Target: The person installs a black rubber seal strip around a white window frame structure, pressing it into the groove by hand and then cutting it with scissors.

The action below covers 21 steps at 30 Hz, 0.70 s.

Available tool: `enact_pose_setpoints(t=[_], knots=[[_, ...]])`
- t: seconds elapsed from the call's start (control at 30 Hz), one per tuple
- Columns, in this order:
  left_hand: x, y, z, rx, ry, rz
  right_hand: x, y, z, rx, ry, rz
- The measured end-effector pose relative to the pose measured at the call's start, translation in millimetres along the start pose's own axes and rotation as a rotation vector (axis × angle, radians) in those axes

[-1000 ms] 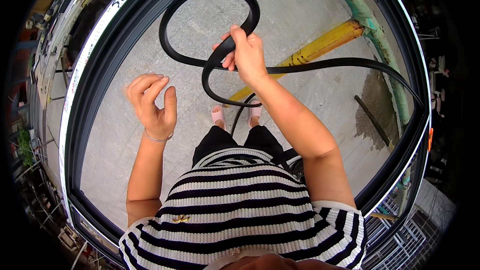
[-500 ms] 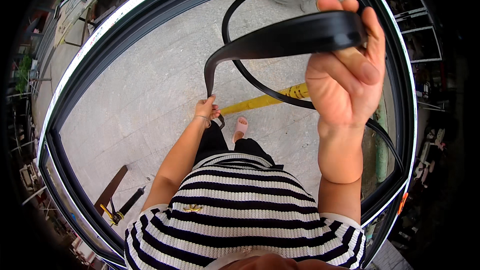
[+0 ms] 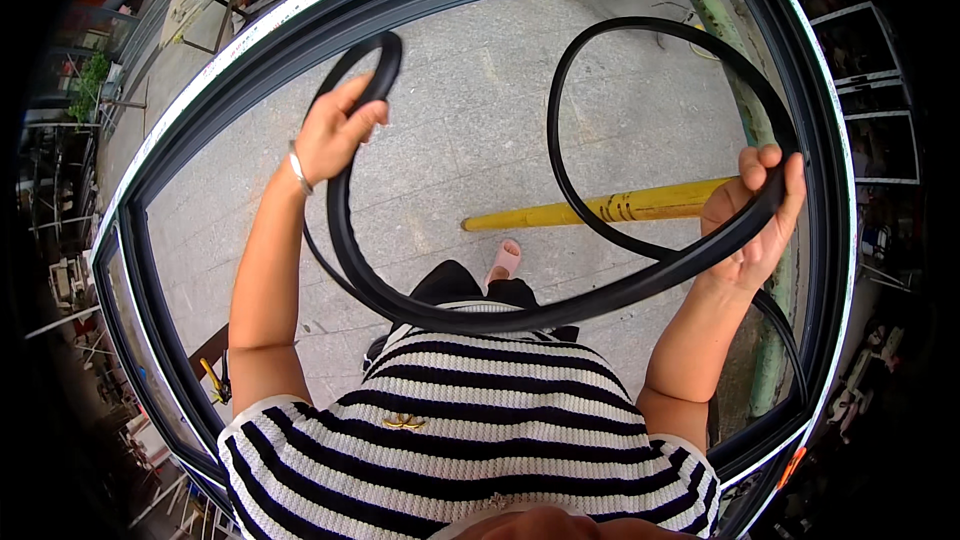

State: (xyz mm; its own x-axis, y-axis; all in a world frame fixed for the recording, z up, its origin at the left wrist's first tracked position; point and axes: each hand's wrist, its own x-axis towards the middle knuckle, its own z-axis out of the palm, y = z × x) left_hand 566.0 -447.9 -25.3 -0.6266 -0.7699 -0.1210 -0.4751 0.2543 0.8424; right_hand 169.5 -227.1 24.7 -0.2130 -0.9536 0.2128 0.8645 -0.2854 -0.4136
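Observation:
A long black rubber seal strip (image 3: 530, 318) hangs in a wide curve between my two hands, low across my front. My left hand (image 3: 335, 135) is raised at the left and closed on the strip, where it bends in a narrow loop. At the right, my right hand (image 3: 748, 220) grips the strip between thumb and fingers. Another large loop of strip rises left of the right hand, and a length trails down below it to the frame. Around both arms lies a big window frame (image 3: 838, 220), white outside with a dark inner channel.
Grey paving shows through the frame. A yellow pole (image 3: 640, 203) lies across it, near my foot in a pink sandal (image 3: 508, 258). At lower left are a yellow-handled tool (image 3: 212, 380) and a partly hidden brown strip (image 3: 208, 348). More frames (image 3: 880, 145) stand at the right.
My left hand has moved up and left from near my knees, carrying the strip. The right hand has dropped lower and slightly right. The strip now sags between them.

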Motion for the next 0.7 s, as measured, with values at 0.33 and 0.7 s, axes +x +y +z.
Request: enact_pose_setpoints(t=[0.33,0.7], knots=[[27,-205,-35,-0.643,0.562,-0.658,53,99,-19,-0.266,0.506,0.114],[85,-404,-55,-1.283,0.947,-0.793,119,220,-84,-0.326,0.585,-0.060]])
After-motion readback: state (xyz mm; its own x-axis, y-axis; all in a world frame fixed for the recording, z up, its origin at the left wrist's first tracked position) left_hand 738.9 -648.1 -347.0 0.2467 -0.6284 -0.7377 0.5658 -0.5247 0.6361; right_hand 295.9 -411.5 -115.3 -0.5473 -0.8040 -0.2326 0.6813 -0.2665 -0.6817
